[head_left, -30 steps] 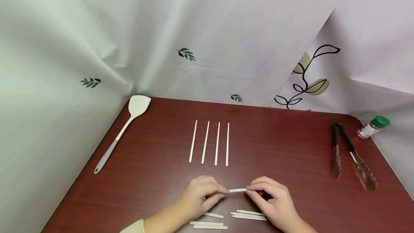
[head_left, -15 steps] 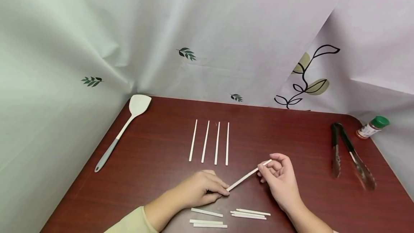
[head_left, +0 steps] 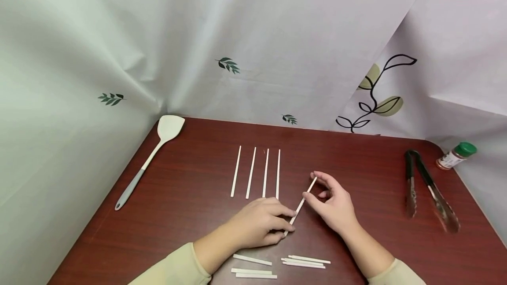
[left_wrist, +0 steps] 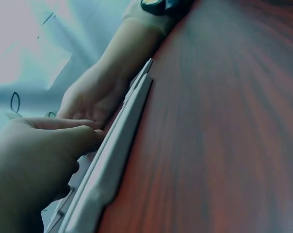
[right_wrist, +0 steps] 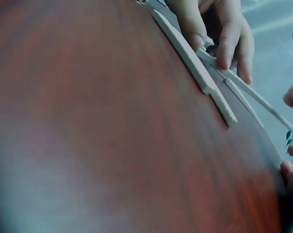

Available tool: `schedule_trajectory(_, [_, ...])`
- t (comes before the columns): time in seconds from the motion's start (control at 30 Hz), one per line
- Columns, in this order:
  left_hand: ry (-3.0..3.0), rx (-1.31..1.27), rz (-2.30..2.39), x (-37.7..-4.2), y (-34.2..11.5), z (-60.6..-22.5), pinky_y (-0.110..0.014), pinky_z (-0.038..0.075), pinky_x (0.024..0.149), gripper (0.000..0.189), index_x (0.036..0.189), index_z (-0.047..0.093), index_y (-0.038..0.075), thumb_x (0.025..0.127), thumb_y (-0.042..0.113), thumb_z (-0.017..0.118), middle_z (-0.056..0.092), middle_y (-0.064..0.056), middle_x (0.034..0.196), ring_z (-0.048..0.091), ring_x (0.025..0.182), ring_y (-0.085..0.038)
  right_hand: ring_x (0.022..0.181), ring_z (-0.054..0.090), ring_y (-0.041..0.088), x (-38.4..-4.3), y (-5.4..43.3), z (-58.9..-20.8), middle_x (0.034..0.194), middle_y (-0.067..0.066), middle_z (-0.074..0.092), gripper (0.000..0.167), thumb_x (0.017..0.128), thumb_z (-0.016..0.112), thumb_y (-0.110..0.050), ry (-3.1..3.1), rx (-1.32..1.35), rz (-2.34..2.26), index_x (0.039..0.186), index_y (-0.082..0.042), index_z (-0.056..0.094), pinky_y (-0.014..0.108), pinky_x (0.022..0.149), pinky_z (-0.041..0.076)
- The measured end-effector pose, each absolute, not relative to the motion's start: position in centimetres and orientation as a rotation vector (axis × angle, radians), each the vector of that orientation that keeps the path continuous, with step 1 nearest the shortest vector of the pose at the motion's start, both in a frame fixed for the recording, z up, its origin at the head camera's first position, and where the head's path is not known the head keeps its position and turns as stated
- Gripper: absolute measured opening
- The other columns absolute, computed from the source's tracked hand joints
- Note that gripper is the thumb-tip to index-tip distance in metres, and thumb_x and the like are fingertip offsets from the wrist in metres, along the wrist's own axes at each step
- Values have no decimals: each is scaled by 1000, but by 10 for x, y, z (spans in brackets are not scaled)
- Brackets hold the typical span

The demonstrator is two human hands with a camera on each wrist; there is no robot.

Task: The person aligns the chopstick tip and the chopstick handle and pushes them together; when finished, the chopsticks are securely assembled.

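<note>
Right of the held stick (head_left: 299,206) stands a green-capped bottle (head_left: 454,157).

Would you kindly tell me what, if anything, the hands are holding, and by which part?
One white stick: the left hand pinches it by its near end, and the right hand holds it toward its far end.

The head view peered forward and down from farther off, tabletop (head_left: 190,179) across its lower half. Both wrist views sat low, close and tilted, the left facing the right hand (left_wrist: 86,99) at upper left, the right facing the left hand (right_wrist: 229,29) at upper right; all three shared both hands.
</note>
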State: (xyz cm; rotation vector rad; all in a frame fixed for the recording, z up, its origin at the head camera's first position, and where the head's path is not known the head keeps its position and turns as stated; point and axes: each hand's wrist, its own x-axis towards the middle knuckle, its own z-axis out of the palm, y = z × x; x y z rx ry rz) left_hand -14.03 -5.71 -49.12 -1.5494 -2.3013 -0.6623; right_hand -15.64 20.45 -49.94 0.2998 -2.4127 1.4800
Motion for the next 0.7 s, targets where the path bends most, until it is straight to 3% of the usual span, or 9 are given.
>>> schedule_trajectory(0.13, [-2350, -1481, -569, -141, -45, -493, -27, 52, 95, 18, 107, 85, 29, 89, 27, 82, 73, 8, 127, 64, 110, -11, 125, 64, 35, -171, 201, -499, 132, 13, 73, 50, 85, 88, -16, -2553, 331, 1190, 131, -3, 72, 42, 100, 53])
schedule_trajectory(0.2, [-2375, -1432, -520, -141, -41, -494, -29, 52, 92, 17, 106, 86, 30, 90, 30, 81, 72, 9, 125, 63, 110, -10, 142, 51, 41, -178, 197, -500, 140, 16, 68, 56, 87, 86, -22, -2633, 381, 1073, 136, -1, 69, 58, 110, 43])
schedule_trajectory(0.27, [-2400, -1386, -488, -142, -38, -494, -29, 52, 88, 16, 105, 86, 32, 91, 32, 80, 73, 11, 123, 62, 110, -9, 146, 44, 44, -183, 195, -500, 148, 18, 62, 65, 89, 84, -29, -2722, 438, 959, 143, -1, 64, 67, 114, 33])
schedule_trajectory(0.43, [-2423, -1294, -467, -145, -34, -496, -30, 49, 83, 16, 106, 86, 34, 91, 35, 81, 75, 13, 120, 63, 109, -11, 149, 38, 43, -186, 191, -498, 157, 18, 54, 71, 92, 82, -40, -2821, 489, 826, 149, -5, 60, 69, 115, 25])
schedule_trajectory(0.7, [-2467, -1163, -452, -152, -30, -497, -35, 49, 84, 16, 107, 86, 31, 92, 32, 80, 76, 13, 118, 63, 108, -13, 149, 39, 42, -190, 190, -498, 159, 15, 51, 56, 95, 76, -44, -2850, 511, 741, 141, -12, 68, 69, 112, 26])
